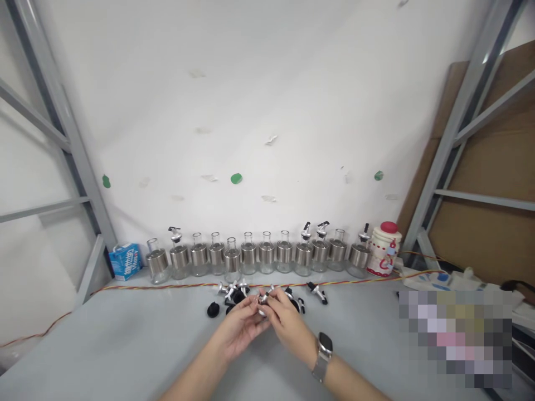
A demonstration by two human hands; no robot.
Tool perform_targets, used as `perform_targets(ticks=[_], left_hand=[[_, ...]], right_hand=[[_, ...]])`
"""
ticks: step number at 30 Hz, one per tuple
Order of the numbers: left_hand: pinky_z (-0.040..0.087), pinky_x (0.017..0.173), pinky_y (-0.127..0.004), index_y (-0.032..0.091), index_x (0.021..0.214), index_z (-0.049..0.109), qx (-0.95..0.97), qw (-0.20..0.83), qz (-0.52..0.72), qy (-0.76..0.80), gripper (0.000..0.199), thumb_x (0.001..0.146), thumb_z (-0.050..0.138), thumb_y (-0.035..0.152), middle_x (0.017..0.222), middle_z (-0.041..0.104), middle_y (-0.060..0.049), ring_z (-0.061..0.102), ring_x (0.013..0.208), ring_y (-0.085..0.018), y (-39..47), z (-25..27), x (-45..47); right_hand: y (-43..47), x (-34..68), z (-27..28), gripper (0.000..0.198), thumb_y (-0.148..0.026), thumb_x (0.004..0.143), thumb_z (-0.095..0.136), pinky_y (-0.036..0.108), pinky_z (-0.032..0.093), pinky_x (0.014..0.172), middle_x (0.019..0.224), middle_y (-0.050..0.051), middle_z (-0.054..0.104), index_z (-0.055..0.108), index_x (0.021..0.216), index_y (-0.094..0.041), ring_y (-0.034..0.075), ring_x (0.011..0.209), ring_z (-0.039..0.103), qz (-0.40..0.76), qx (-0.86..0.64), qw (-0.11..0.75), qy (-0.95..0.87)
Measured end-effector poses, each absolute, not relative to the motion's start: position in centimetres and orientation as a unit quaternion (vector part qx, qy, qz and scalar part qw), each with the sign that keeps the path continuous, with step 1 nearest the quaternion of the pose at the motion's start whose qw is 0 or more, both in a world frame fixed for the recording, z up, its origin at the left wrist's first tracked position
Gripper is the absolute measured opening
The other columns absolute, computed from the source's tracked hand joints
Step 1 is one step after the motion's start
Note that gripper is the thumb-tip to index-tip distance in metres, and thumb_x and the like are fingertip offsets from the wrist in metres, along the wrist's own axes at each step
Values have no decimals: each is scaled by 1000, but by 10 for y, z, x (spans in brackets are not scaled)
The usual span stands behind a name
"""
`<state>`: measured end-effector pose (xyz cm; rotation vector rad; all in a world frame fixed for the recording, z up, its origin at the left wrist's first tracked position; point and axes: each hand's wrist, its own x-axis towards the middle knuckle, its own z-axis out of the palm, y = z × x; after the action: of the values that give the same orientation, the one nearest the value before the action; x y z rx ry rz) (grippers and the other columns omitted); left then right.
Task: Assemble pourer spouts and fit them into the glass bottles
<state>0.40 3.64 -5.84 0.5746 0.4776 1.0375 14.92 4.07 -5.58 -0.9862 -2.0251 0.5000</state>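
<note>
My left hand (243,329) and my right hand (288,322) meet over the grey table, fingers closed together on a small silver bottle pourer (263,299). Fingers cover much of it, so its lower end is hard to make out. Just behind my hands lies a loose pile of silver and black pourers (230,289). One more pourer (317,293) rests to the right of the pile, and a round black stopper part (213,309) sits on the left. A watch is on my right wrist.
Along the white wall stands a row of glass bottles (249,253) with steel sleeves; several carry pourers, such as the left one (175,234). A blue carton (126,262) and a cream jar (383,250) flank them. A twisted cord (167,287) crosses in front.
</note>
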Motion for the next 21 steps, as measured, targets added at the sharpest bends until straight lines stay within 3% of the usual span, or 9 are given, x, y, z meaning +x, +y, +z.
perform_targets(ticks=[4, 9, 14, 21], left_hand=[[41, 87, -29, 13, 79, 62, 261, 778, 517, 244, 10, 71, 61, 7, 83, 66, -5, 61, 79, -13, 36, -57, 6], [45, 80, -27, 14, 75, 62, 266, 758, 529, 274, 4, 72, 62, 12, 80, 66, -5, 61, 76, -13, 37, -57, 6], [45, 80, -28, 14, 75, 61, 291, 739, 531, 293, 5, 71, 64, 16, 81, 66, -6, 61, 77, -14, 36, -57, 8], [46, 78, -28, 14, 73, 60, 302, 720, 537, 320, 11, 68, 67, 20, 78, 66, -6, 61, 75, -14, 37, -59, 9]], right_hand=[[42, 155, -52, 13, -21, 83, 45, 35, 44, 72, 93, 8, 55, 56, 89, -18, 21, 81, 53, 32, -413, 348, -841], [37, 152, -48, 9, -21, 78, 53, 37, 43, 71, 86, 8, 56, 51, 86, -17, 23, 81, 52, -11, -415, 387, -823], [36, 147, -50, 6, -15, 77, 52, 34, 43, 68, 78, 4, 55, 47, 78, -19, 20, 76, 51, 75, -443, 397, -800], [36, 146, -56, 22, -8, 77, 44, 32, 44, 76, 86, 4, 55, 50, 95, -18, 18, 81, 53, 251, -412, 449, -752]])
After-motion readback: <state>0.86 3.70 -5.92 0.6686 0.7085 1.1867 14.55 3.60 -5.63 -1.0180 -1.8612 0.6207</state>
